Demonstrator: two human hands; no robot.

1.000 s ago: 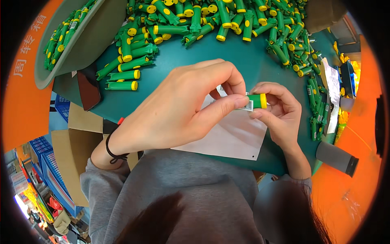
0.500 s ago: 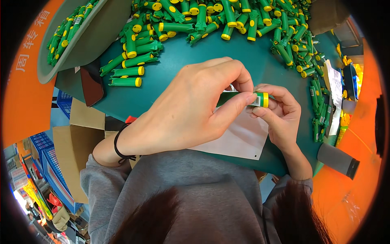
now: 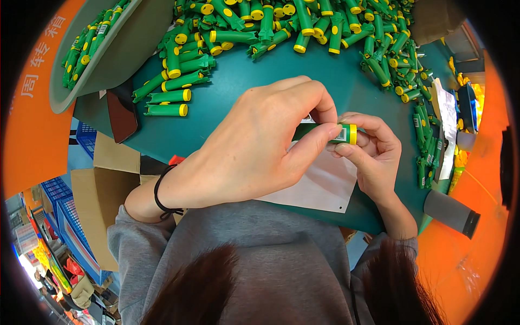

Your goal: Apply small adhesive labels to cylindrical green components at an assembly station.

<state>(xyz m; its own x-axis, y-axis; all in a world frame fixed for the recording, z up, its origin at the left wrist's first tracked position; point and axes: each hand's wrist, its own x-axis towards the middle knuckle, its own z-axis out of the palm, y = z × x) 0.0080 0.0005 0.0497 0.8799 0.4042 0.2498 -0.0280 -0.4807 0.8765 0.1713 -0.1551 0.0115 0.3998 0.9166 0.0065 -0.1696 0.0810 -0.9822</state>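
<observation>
left hand (image 3: 254, 151) and right hand (image 3: 374, 157) meet above the teal table (image 3: 238, 92), both closed on one green tube (image 3: 325, 132) with a yellow cap, held level between thumbs and fingertips; a white sheet (image 3: 319, 184) lies on the table directly beneath; a heap of like green tubes (image 3: 281, 24) covers the far side; a grey tray (image 3: 108, 54) at far left holds more; a black band circles the left wrist

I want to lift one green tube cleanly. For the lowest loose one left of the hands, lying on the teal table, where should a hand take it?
Grip the green tube at mid-body, from above: it lies flat, yellow cap right, with bare table below it.
</observation>
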